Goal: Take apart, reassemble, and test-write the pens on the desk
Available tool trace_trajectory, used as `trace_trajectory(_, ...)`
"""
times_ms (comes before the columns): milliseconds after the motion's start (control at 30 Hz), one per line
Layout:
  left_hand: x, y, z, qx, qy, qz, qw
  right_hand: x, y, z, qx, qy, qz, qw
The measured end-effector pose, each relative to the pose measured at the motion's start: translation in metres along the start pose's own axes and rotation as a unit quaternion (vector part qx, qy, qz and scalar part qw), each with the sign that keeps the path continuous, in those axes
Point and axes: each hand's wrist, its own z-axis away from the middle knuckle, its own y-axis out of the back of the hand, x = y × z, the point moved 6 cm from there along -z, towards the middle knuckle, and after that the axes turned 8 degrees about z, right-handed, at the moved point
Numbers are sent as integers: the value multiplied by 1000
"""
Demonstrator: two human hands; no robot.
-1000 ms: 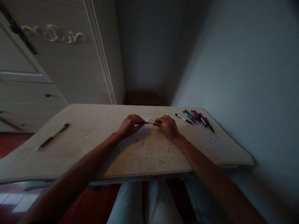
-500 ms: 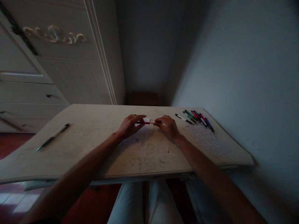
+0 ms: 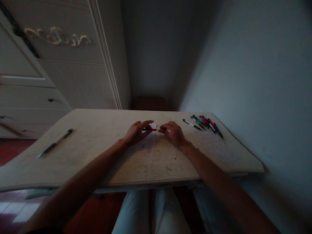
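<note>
Near the middle of the table, my left hand pinches a red pen barrel between thumb and fingers. A thin dark pen refill shows at the barrel's right end. Its other end is pinched in the fingertips of my right hand, which hide the rest of it. The pen lies level between both hands, just above the table. Under and beside my left hand is a sheet of paper with faint writing.
On the table, a larger black and silver pen lies at the left. Several pens are grouped at the back right, above a written sheet. A wall borders the right side; a white cabinet stands behind left.
My right hand has shifted slightly left, so less of the thin refill shows between the hands. The red barrel has dipped slightly toward me. Both grips persist.
</note>
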Motion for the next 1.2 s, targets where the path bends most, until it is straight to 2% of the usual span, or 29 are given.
trace_trajectory(233,-8,-5,2,-8,26,23,999,2,-4,-1,-12,-3,24,1000)
trace_trajectory(467,-20,-8,4,-17,77,101,992,4,-3,-1,-10,4,35,999)
trace_trajectory(833,-21,-9,4,7,94,149,984,-2,2,-3,-12,2,4,1000)
trace_trajectory(933,-20,-8,4,12,93,158,983,-1,10,-4,14,-20,-40,999)
trace_trajectory(1067,-20,-5,3,23,89,160,983,16,26,-3,92,-79,-82,989)
trace_trajectory(1133,-22,-3,2,33,90,163,982,32,31,-1,120,-108,-64,985)
trace_trajectory(1200,-25,-3,2,42,92,164,981,46,30,1,111,-117,-18,987)
